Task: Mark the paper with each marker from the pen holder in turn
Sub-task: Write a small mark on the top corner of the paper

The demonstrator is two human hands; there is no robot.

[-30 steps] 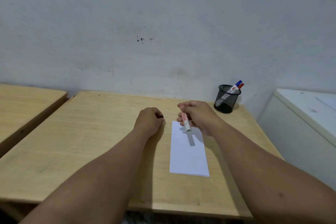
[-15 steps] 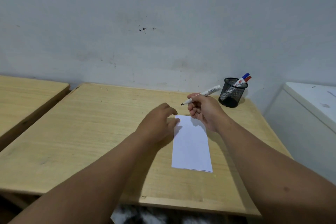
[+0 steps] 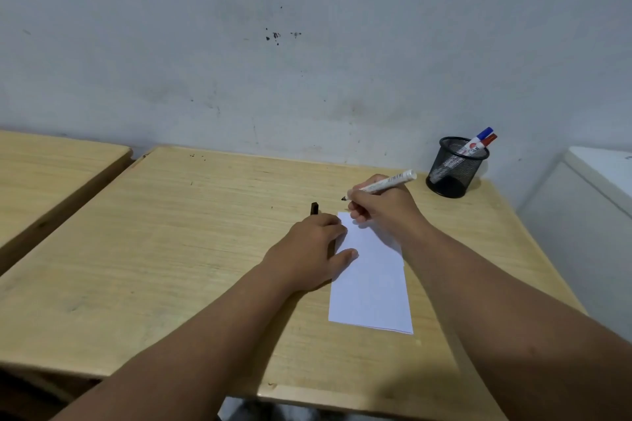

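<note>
A white sheet of paper [image 3: 372,284] lies lengthwise on the wooden desk [image 3: 171,249]. My right hand [image 3: 379,205] grips an uncapped white marker [image 3: 386,184]; its black tip hovers just beyond the paper's far edge. My left hand [image 3: 311,249] rests at the paper's left edge, thumb on the sheet. A black cap [image 3: 314,208] pokes out past its fingers. The black mesh pen holder [image 3: 456,171] stands at the desk's far right corner, holding a blue-capped marker [image 3: 483,134] and a red-capped marker [image 3: 490,139].
A second wooden desk [image 3: 51,174] stands to the left across a narrow gap. A white cabinet [image 3: 588,208] sits to the right of the desk. A grey wall [image 3: 307,44] runs directly behind.
My right hand turned the marker from pointing down to a writing grip with the black tip bared. My left hand opened from a fist and settled on the paper's left edge.
</note>
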